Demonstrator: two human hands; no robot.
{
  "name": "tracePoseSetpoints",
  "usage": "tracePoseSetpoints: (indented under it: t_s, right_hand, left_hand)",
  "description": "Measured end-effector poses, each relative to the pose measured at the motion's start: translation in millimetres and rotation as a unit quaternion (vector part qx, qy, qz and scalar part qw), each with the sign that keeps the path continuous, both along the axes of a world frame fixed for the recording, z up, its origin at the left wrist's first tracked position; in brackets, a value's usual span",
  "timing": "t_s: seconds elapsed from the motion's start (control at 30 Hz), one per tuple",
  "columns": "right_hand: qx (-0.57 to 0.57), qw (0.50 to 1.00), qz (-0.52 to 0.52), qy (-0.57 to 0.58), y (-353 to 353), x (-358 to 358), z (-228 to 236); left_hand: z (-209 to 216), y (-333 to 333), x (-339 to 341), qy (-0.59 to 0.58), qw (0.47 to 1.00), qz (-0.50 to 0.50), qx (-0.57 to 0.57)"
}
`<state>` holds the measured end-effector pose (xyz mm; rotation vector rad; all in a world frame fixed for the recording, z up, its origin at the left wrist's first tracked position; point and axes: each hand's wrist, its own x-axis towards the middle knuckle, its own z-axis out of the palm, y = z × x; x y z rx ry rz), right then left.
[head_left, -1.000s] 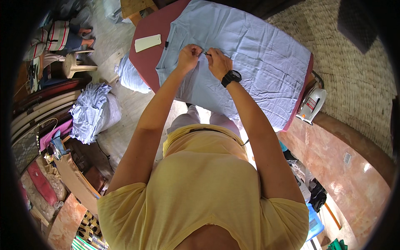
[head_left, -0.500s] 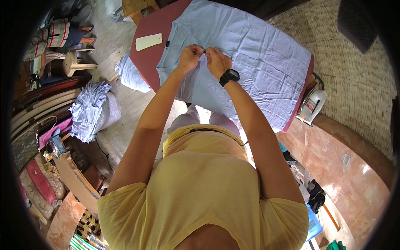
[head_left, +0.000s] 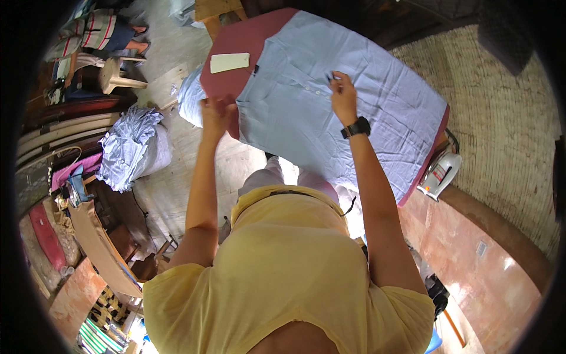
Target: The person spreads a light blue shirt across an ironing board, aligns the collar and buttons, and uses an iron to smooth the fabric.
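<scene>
A light blue garment (head_left: 354, 71) with a row of small pale buttons lies flat on a maroon-covered board (head_left: 242, 35). Over its middle, close to the buttons, my right hand (head_left: 344, 99) is closed, with a small dark thing (head_left: 329, 77) at the fingertips; its kind is too small to tell. A dark wristwatch (head_left: 356, 127) sits on that wrist. My left hand (head_left: 217, 116) is at the board's near left edge beside the garment's neckline, its fingers smeared by motion. A blank-looking cream tag (head_left: 230, 62) rests on the maroon cover near the collar.
A white iron (head_left: 441, 175) stands at the board's right end. On the left are a bundle of blue cloth (head_left: 132, 147), more blue cloth (head_left: 191, 100) beside the board and a beige stool (head_left: 115, 75). Another person's legs (head_left: 132, 41) show at the upper left.
My hands have parted from together over the placket: the left went left and nearer, off the garment's middle, the right moved right. The buttons now show. The view has shifted slightly.
</scene>
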<state>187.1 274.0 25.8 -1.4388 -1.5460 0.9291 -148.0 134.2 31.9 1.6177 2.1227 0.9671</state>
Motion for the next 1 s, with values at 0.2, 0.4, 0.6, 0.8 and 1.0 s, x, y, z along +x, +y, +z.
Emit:
tracePoseSetpoints:
  t_s: [0.2, 0.4, 0.6, 0.8, 1.0]
  right_hand:
    - [-0.125, 0.968, 0.206, 0.067, 54.3, -145.2, 23.2]
    - [0.084, 0.946, 0.259, -0.179, 133.4, -224.8, -2.7]
    - [0.194, 0.909, 0.273, -0.249, 137.7, -248.2, -30.8]
    - [0.204, 0.939, 0.185, -0.205, 116.9, -235.7, -23.5]
    - [0.264, 0.947, 0.117, -0.139, 47.2, -142.0, 33.2]
  left_hand:
    - [-27.9, 17.8, 30.1, -0.022, 0.998, 0.019, -0.057]
    - [10.6, 27.2, 35.6, 0.027, 0.992, 0.055, 0.112]
    - [-13.0, 41.8, 64.6, -0.114, 0.979, -0.136, 0.097]
    - [-28.2, 48.4, 86.9, -0.044, 0.99, -0.11, 0.08]
    - [-23.0, 32.7, 62.6, -0.139, 0.977, -0.119, 0.114]
